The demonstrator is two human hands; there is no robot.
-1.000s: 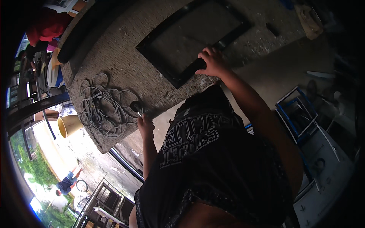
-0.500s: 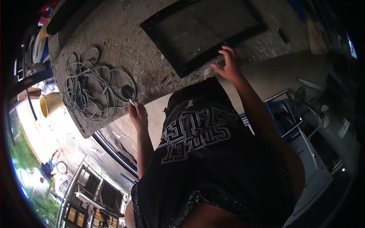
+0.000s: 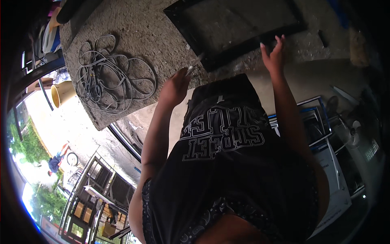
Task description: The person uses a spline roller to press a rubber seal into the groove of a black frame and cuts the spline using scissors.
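My left hand (image 3: 174, 88) is closed around a small hand tool (image 3: 189, 71) with a silver shaft; its far end is blurred and points toward the near left corner of a black rectangular frame (image 3: 239, 51). The frame lies flat on a rough, worn table (image 3: 142, 36). Just off the frame's near edge, at its right part, my right hand (image 3: 274, 59) is held with fingers apart and nothing in them. Left of my left hand, a loose tangle of thin grey cord (image 3: 109, 77) rests on the table.
A small dark piece (image 3: 323, 38) lies right of the frame. Blue-edged frames (image 3: 315, 118) and white panels (image 3: 335, 179) stand at the right. A yellowish bucket (image 3: 61, 94) is beyond the table's left edge, and a metal rack (image 3: 91, 195) stands at lower left.
My left hand has moved right and away from me with the tool, from beside the cord to near the frame's corner. My right hand stays open by the frame. The view has shifted slightly.
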